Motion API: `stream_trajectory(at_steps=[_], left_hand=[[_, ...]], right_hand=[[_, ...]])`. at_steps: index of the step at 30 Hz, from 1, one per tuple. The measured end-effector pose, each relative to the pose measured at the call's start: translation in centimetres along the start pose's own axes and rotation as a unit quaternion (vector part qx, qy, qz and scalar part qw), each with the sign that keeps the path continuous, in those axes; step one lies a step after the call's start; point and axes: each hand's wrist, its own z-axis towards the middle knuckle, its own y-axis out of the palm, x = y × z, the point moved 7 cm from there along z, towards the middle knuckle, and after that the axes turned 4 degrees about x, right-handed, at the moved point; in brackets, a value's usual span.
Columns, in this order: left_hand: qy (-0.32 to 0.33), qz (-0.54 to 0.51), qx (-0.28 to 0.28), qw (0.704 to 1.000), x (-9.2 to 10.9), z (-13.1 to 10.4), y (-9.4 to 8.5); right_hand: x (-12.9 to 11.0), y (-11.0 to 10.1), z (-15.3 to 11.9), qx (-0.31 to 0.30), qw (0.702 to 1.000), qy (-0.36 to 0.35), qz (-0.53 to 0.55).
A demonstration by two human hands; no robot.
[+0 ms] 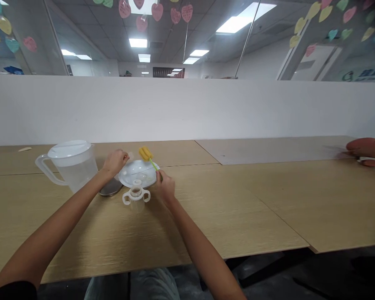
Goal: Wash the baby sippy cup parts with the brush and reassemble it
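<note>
Over the pale wooden tabletop (237, 208), right fingers (159, 173) grip a green-handled yellow sponge brush (146, 153). At the round white bowl's (130, 177) ten o'clock, left fingers (125, 157) pinch a small translucent piece (131, 155).

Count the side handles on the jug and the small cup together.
3. The jug has one handle on its left; the small cup has a left handle and a right handle. None of these is hidden.
</note>
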Motion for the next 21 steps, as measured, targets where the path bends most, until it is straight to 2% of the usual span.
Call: stream_trajectory(at_steps=[5, 8, 15, 18, 21], left_hand=[[-0.084, 0.055, -0.093, 0.991, -4.7, -0.7, 2.5], [-0.105, 0.077, -0.142, 0.981, -6.3, -1.3, 4.4], [-0.117, 0.059, -0.181, 0.975, -7.5, -2.5, 9.0], [-0.116, 0.041, -0.173, 0.977, -7.7, -2.6, 9.5], [-0.109, 0.020, -0.158, 0.981, -7.0, -2.6, 8.8]], right_hand=[[0.1, -0.4, 0.1, 0.027, 0.999, -0.006, 0.018], [-0.2, -0.1, 0.0, 0.024, 0.999, -0.021, 0.016], [0.1, 0.5, 0.1, 0.008, 1.000, -0.013, -0.010], [0.3, 0.5, 0.2, 0.007, 1.000, -0.009, -0.018], [0.3, 0.5, 0.2, 0.006, 1.000, -0.009, -0.019]])
